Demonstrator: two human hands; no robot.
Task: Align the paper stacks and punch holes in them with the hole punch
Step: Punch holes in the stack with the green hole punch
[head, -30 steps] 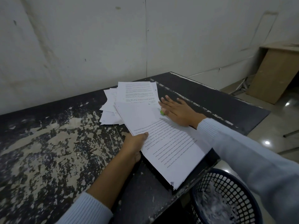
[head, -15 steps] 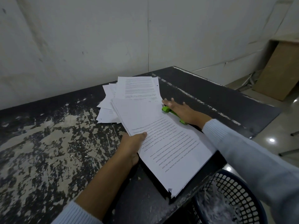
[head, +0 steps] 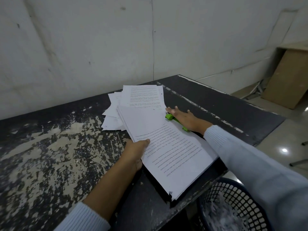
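Observation:
A thick stack of printed paper [head: 168, 147] lies slanted on the dark table [head: 50, 155], near its right edge. My left hand [head: 135, 152] grips the stack's left edge, thumb on top of the sheets. A green hole punch [head: 176, 121] sits at the stack's far right edge. My right hand [head: 185, 120] lies flat on the punch with fingers spread, covering most of it. Behind the stack, a looser pile of sheets [head: 136, 100] is fanned out; a punched hole shows on its top sheet.
A dark mesh waste basket [head: 233, 205] with paper shreds stands on the floor below the table's right edge. The wall [head: 100, 47] runs close behind the table. A brown board [head: 288, 80] leans at the far right. The table's left part is worn and bare.
My right hand has slid right off the paper onto the green punch, which now shows more. The left hand keeps its grip on the stack's edge.

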